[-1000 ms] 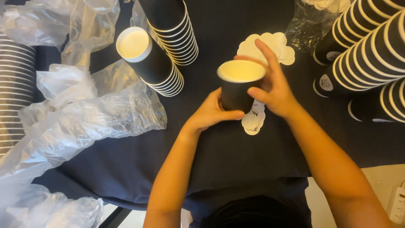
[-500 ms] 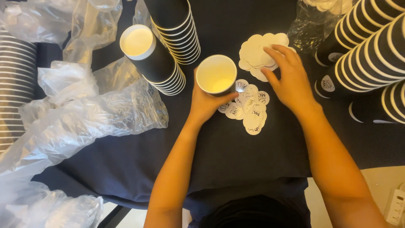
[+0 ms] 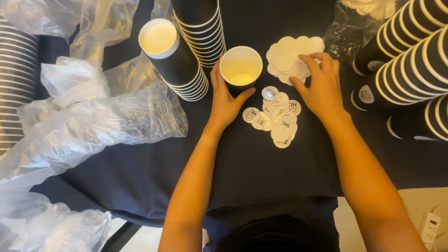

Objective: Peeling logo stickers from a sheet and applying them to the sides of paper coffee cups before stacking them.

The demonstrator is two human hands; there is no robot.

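Observation:
My left hand [image 3: 226,100] grips a black paper cup [image 3: 241,65] with a white inside, standing upright on the dark cloth. My right hand [image 3: 319,85] rests its fingertips on a pile of blank white round stickers [image 3: 285,55] to the cup's right. Just below the cup lies a loose heap of printed round stickers [image 3: 275,117], between my two hands.
Two stacks of black cups [image 3: 173,59] [image 3: 201,25] lie to the left of the held cup. More cup stacks [image 3: 410,60] fill the right side. Crumpled clear plastic wrap [image 3: 88,121] covers the left. A striped cup stack [image 3: 16,84] sits at the far left edge.
My left hand has moved the cup from the middle up and left and set it down. My right hand let go of the cup and reached to the blank sticker pile.

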